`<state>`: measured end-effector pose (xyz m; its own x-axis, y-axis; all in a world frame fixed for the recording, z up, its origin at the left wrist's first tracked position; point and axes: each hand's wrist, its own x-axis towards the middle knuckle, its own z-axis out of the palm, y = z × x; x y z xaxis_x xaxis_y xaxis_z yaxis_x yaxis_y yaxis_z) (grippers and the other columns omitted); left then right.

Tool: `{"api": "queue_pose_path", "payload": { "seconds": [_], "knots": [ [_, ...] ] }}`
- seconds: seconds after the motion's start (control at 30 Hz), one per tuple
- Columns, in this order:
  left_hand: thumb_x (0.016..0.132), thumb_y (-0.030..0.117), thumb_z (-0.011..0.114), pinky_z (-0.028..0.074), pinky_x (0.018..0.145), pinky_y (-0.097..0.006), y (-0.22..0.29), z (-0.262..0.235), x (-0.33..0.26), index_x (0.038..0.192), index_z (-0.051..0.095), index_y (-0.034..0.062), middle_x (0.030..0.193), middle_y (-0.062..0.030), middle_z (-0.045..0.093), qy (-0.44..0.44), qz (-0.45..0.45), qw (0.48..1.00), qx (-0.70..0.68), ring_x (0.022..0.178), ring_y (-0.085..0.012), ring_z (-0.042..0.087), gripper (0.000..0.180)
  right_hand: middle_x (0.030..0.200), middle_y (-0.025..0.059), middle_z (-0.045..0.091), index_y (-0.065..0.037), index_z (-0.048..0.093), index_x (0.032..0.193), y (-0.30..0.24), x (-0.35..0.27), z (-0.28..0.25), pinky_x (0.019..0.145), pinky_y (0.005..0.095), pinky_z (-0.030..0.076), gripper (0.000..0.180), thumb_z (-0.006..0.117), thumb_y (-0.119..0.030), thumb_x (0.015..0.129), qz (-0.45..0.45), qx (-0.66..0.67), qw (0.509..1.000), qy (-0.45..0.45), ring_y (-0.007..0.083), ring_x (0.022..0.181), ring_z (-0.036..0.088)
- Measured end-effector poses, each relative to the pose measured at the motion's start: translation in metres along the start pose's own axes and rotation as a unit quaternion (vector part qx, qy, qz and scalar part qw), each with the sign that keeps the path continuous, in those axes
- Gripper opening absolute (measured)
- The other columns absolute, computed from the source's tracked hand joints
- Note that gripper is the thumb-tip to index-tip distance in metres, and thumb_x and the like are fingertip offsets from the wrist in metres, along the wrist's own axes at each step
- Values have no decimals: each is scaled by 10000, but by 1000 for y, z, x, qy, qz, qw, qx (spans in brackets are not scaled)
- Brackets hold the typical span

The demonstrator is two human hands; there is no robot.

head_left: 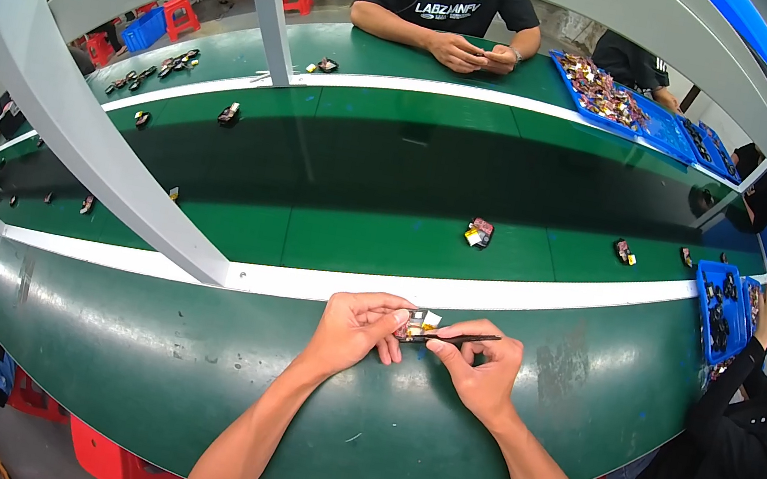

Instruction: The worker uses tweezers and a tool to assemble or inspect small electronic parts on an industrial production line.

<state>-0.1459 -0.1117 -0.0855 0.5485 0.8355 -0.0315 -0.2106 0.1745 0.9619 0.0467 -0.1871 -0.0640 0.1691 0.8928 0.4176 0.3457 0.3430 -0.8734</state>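
Over the near green worktop (pixel 184 338), my left hand (pixel 354 331) is closed on a small electronic part (pixel 416 324) with dark, white and yellow bits. Its fingers hide some of the part, and the finer details are too small to tell. Pinched in my right hand (pixel 488 367) are slim black tweezers (pixel 473 339), slanting with their tip against the part's near edge. Whether the tips grip anything cannot be made out. Both hands are close together just in front of the white rail (pixel 346 282).
Beyond the rail runs a green belt (pixel 352 244) carrying several small parts, one of them reddish (pixel 479 233). A grey post (pixel 110 113) slants across the left. A blue tray (pixel 718 311) stands beside a co-worker at right. Another person (pixel 445 22) sits across the belt.
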Motion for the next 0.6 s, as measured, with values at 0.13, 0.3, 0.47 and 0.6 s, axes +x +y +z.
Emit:
{"api": "queue_pose_path", "payload": {
  "seconds": [0.13,0.3,0.47,0.6],
  "knots": [
    [989,58,604,549,498,-261,2,1,1,1165,654,-102,831,-128,700,2,-6,1000,-6,594,-169,687,243,703,-1,716,-29,751,837,-1,-1,0,431,220,287,111,827,8,764,-26,-35,999,6,14,434,391],
    [965,84,647,504,450,-241,8,7,0,1106,674,-89,796,-107,704,21,-24,999,3,569,-132,668,224,709,12,735,-68,757,837,-3,0,1,427,234,305,128,831,-11,749,-94,-65,993,-9,56,406,399],
    [917,96,714,400,387,-213,17,17,1,998,682,-78,777,-101,722,61,-65,991,97,500,-100,627,194,696,-4,729,-95,747,801,-6,2,3,432,257,329,130,834,-22,738,-156,-90,984,-9,91,393,406],
    [918,94,705,402,386,-213,13,18,-1,1009,681,-82,771,-101,723,76,-59,991,94,503,-102,629,200,752,25,754,-64,755,805,1,0,0,408,247,323,137,823,19,720,-132,-108,985,-23,65,403,423]
  ]
}}
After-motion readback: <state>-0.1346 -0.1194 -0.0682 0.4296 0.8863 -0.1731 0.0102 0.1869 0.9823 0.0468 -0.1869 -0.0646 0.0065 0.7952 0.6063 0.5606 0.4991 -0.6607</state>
